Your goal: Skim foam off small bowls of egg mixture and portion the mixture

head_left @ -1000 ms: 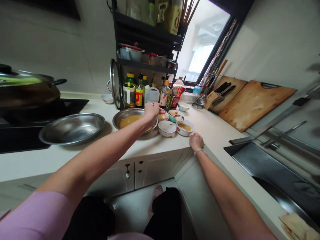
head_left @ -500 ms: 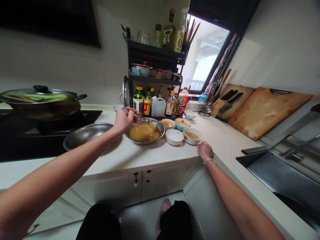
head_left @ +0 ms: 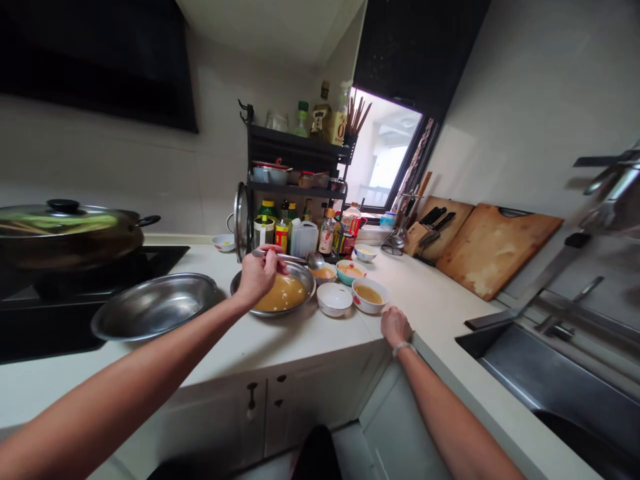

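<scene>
My left hand (head_left: 261, 275) is wrapped round the handle of a metal ladle (head_left: 315, 261). The ladle's head hangs over the right rim of a steel basin (head_left: 270, 313) of yellowish-brown broth, close to a bowl of orange liquid (head_left: 324, 271). On the counter's front edge rests my right hand (head_left: 395, 325), curled into a fist with nothing visible in it. Just beyond it stands a white bowl of brownish broth (head_left: 370, 293). Left of that is a white bowl (head_left: 335, 300) with no food visible in it. Behind sits a teal-rimmed bowl (head_left: 351, 270) with orange liquid.
An empty steel basin (head_left: 155, 303) overlaps the cooktop edge, near a lidded pan (head_left: 70, 233). A black rack (head_left: 300, 147) with bottles stands behind the bowls. Cutting boards (head_left: 500, 247) and a knife block (head_left: 425, 233) lean rightward; a sink (head_left: 525, 367) is nearer.
The ladle has come up out of the broth and moved right, over the basin's rim. My right hand stays at the counter edge. The camera view has tilted up.
</scene>
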A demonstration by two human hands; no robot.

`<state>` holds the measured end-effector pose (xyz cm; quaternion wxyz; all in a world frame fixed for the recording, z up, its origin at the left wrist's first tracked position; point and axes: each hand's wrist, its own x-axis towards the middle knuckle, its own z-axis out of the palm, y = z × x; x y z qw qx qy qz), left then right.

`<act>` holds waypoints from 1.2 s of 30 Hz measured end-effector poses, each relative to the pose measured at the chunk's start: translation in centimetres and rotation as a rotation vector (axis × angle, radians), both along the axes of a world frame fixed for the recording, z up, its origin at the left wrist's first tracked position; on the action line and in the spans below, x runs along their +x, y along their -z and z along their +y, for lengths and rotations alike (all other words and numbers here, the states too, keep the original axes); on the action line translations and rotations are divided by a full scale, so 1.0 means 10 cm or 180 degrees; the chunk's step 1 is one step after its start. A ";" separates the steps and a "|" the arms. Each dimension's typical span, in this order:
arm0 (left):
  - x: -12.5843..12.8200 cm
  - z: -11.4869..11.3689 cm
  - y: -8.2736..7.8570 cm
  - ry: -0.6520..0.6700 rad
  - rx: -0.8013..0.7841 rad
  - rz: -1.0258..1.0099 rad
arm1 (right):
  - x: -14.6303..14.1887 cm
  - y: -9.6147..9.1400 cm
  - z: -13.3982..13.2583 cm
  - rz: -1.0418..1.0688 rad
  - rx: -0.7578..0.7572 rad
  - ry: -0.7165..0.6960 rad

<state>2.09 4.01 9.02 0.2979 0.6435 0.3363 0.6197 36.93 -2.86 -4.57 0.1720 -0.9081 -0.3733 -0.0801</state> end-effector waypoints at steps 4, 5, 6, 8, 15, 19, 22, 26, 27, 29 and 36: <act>0.55 -0.01 0.05 0.0437 -0.0326 -0.0295 | -0.01 -0.01 -0.01 -0.0040 0.0010 -0.0019; 0.68 -0.03 0.08 0.0530 -0.0349 -0.0237 | -0.01 -0.01 -0.01 -0.0049 0.0011 -0.0028; 0.80 -0.04 0.11 0.0594 -0.0344 -0.0139 | -0.01 -0.01 -0.01 -0.0058 0.0013 -0.0038; 1.02 -0.07 0.16 0.0654 -0.0218 0.0176 | 0.00 -0.01 0.00 -0.0081 0.0019 -0.0058; 1.46 -0.13 0.28 0.0769 0.0366 0.1113 | 0.02 0.04 0.01 -0.0136 0.0066 -0.0040; 1.54 -0.08 0.28 0.0731 -0.0054 0.1223 | 0.03 0.06 0.01 -0.0140 0.0120 -0.0035; 1.55 0.00 0.26 0.0675 -0.0559 0.0944 | 0.04 0.07 0.03 -0.0139 0.0151 -0.0050; 1.53 0.12 0.23 0.0636 -0.1396 0.0144 | 0.06 0.09 0.04 -0.0121 0.0159 -0.0050; 1.52 0.15 0.22 0.0621 -0.1582 -0.0050 | 0.06 0.09 0.04 -0.0121 0.0161 -0.0048; 1.51 0.20 0.21 0.0608 -0.1814 -0.0315 | 0.06 0.09 0.04 -0.0123 0.0165 -0.0040; 1.37 0.27 0.11 0.0569 -0.1930 -0.0717 | 0.06 0.10 0.04 -0.0134 0.0169 -0.0022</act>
